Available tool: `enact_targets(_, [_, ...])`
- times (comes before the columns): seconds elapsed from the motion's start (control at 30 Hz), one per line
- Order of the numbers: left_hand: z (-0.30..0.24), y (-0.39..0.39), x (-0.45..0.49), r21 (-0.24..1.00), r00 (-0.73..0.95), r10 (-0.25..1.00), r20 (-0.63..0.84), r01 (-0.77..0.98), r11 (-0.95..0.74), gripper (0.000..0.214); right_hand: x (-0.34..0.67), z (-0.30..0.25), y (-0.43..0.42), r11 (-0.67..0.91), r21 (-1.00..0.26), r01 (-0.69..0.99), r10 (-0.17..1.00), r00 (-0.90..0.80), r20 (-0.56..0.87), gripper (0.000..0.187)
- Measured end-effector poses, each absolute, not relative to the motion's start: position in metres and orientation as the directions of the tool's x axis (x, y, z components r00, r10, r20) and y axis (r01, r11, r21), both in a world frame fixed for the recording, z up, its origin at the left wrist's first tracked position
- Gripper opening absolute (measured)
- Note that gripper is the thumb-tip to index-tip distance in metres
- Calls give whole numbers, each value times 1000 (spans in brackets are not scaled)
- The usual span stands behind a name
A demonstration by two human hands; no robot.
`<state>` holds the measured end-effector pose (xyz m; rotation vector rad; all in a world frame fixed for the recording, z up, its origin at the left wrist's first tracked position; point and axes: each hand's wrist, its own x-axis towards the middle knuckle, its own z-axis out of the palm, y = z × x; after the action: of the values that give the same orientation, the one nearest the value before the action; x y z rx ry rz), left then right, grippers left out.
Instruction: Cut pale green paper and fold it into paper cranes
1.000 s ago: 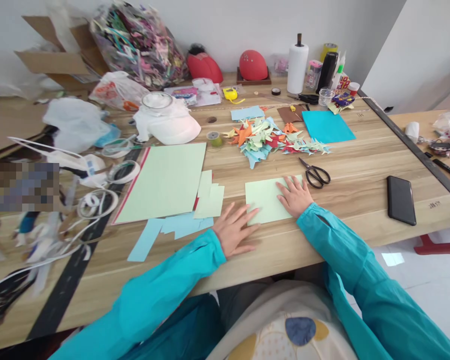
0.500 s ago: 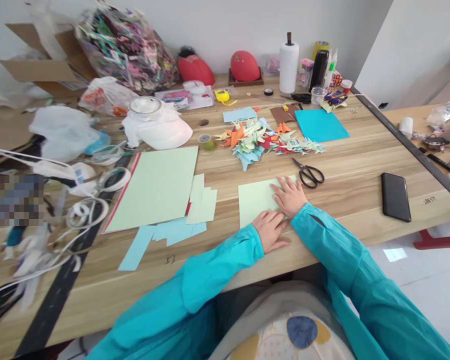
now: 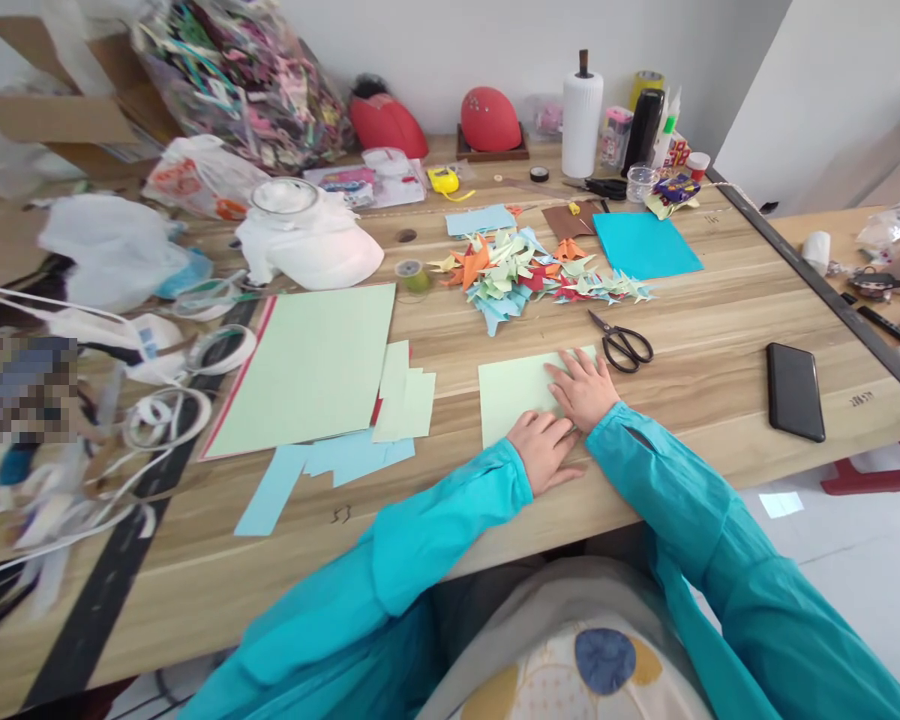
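A pale green sheet of paper [image 3: 508, 392] lies flat on the wooden table in front of me. My right hand [image 3: 583, 388] rests on its right part, fingers spread out over the paper. Against the sheet's near right part lies my left hand [image 3: 546, 450], its fingers stretched toward the right hand and its thumb pointing right. The palms hide the paper's near right corner. Just beyond my right hand are black-handled scissors [image 3: 624, 346], untouched. Farther back is a pile of folded paper cranes [image 3: 514, 270] in green, orange, red and blue.
To the left lie a stack of large green sheets [image 3: 307, 370], green offcuts [image 3: 412, 405] and blue strips [image 3: 274, 490]. A black phone [image 3: 795, 390] is on the right. Turquoise paper [image 3: 645, 245], a spool [image 3: 412, 277] and a white bottle [image 3: 580, 125] stand or lie toward the back.
The camera view has shifted slightly. Both hands stay on the green sheet in nearly the same pose, with little visible movement.
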<state>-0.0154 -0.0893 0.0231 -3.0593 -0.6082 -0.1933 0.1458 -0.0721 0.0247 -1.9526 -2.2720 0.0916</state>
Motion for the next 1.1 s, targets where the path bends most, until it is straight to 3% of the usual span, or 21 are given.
enact_targets(0.1, [24, -87, -17, 22, 919, 363, 152, 364, -931, 57, 147, 25, -73, 155, -135, 979, 986, -145, 79, 46])
enact_targets(0.3, [27, -85, -39, 56, 901, 380, 209, 377, -925, 29, 148, 25, -72, 152, -145, 978, 988, -145, 54, 46])
enact_targets(0.9, [27, -84, -126, 76, 835, 449, 318, 449, -890, 29, 150, 21, -70, 155, -177, 972, 987, -146, 61, 46])
enact_targets(1.1, [30, -80, -125, -43, 829, 403, 389, 453, -891, 25, 148, 19, -70, 159, -203, 966, 985, -141, 97, 45])
